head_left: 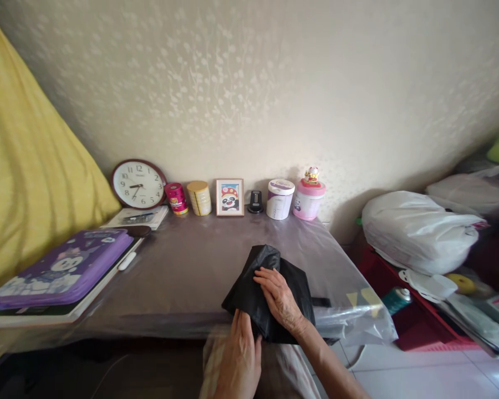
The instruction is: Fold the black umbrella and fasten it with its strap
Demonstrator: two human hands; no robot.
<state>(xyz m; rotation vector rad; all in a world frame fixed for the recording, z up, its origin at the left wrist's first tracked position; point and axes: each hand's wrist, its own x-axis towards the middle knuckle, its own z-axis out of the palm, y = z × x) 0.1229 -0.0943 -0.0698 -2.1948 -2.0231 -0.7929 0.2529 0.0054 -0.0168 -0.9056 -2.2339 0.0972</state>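
At lower centre of the frame, the flattened right hand (279,296) seemingly steadies black fabric (243,285); the left hand (242,349) touches its edge, grip unclear.

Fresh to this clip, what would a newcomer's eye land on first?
Probably the black cloth at the table's near edge, with the right hand on top and the left hand at its near side. Next, likely the yellow curtain at far left and the round clock at back left.
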